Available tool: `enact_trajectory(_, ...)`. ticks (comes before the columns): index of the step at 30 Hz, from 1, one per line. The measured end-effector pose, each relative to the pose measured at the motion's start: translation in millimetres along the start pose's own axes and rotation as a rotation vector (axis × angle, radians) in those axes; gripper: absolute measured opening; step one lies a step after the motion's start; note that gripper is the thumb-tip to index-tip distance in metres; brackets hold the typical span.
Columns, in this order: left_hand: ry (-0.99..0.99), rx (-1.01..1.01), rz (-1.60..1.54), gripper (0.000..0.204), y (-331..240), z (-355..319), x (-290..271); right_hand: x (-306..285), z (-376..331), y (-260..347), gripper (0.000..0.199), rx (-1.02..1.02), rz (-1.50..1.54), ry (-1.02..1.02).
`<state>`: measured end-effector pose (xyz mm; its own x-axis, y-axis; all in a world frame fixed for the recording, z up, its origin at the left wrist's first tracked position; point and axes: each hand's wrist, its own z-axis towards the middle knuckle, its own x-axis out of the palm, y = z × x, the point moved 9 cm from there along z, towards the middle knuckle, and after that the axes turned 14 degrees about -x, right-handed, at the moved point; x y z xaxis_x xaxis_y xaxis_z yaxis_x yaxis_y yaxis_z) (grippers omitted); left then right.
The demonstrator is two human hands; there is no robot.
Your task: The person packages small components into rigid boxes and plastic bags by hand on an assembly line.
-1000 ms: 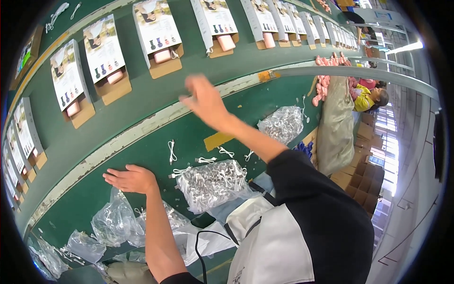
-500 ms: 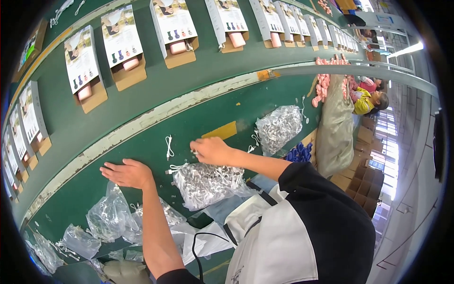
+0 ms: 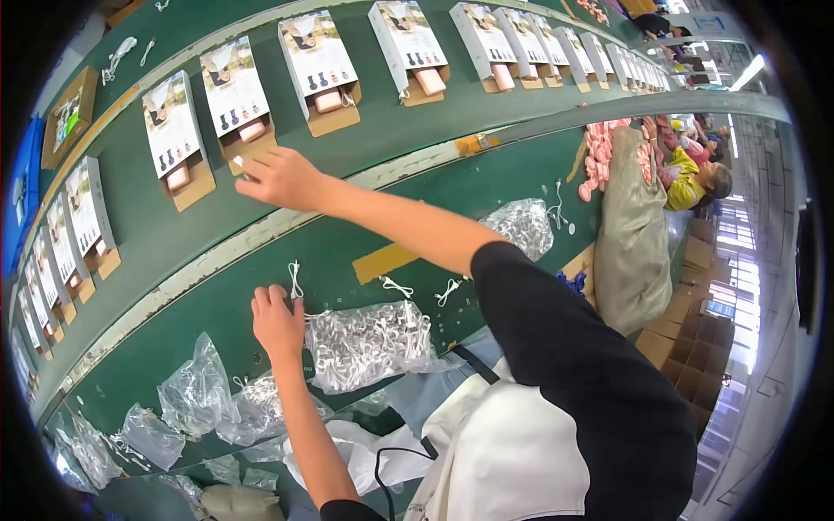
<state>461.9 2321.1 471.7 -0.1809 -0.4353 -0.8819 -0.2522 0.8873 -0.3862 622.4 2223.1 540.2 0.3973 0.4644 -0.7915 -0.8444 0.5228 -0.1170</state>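
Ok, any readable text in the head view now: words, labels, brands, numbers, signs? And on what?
None legible.
White boxes: fine print, too small to read.
Black-and-white top: small dark print near the lower edge, too small.
Blue-and-white sheet, upper right: too small.
Green bench: tiny pale marks, can't tell if writing.

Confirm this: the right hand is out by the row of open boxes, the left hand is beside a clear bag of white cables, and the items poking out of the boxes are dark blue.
Not quite: the items poking out of the boxes are pink, not dark blue, as the head view shows. The rest stands.
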Motion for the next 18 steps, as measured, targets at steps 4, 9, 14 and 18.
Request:
enact_trajectory(4,-0.042,0.021,0.004,0.019,7.0,0.8,1.8,48.0,7.4,-19.9,0.015,-0.131,-0.094,0.105)
enact_trajectory(9,0.032,-0.275,-0.381,0.014,32.4,21.0,-4.2,45.6,-15.0,-30.9,0.040,0.117,-0.225,0.159)
enact_trajectory(14,-0.231,-0.277,-0.347,0.034,29.7,107.0,-42.7,-39.0,-88.0,13.3,0.042,0.202,0.193,0.220)
enact_trajectory(18,-0.133,-0.486,-0.305,0.045,34.7,186.8,-29.1,-102.4,-171.8,46.1,0.033,0.398,0.354,0.374)
